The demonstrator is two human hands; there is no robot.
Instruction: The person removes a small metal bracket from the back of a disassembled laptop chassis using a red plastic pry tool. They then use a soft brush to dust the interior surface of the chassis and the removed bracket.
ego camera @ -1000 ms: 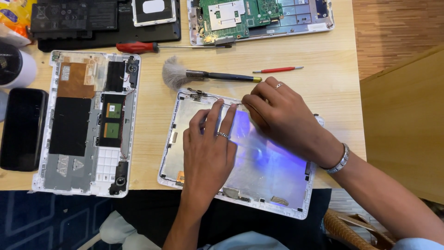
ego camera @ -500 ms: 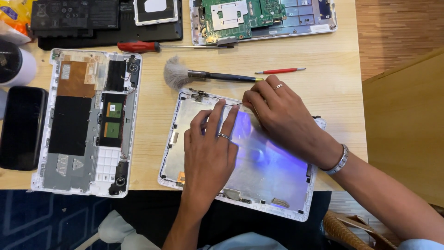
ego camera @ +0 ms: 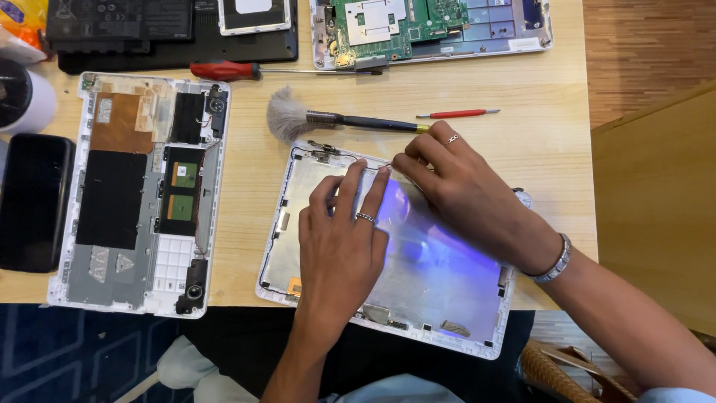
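Left hand (ego camera: 339, 242) flat, fingers (ego camera: 349, 186) spread on silver laptop lid shell (ego camera: 447, 283) at table (ego camera: 522, 149) front edge; right hand (ego camera: 466, 190) fingers pinching thin cable (ego camera: 373, 166) along shell's top rim, below brush (ego camera: 328, 119).

A crinkled yellow-orange packet (ego camera: 19, 22) lies at the worktop's (ego camera: 522, 142) far left corner, a dark blank phone screen (ego camera: 30, 201) below it.

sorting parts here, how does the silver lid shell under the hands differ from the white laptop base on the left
The shiny silver laptop lid shell is nearly bare inside and lies tilted, overhanging the wooden table's front edge; the white laptop base shell lies squarely on the table, filled with black pads, copper foil and small boards. Both hands, left hand and right hand, rest on the lid; none touches the base. Both lie open side up.
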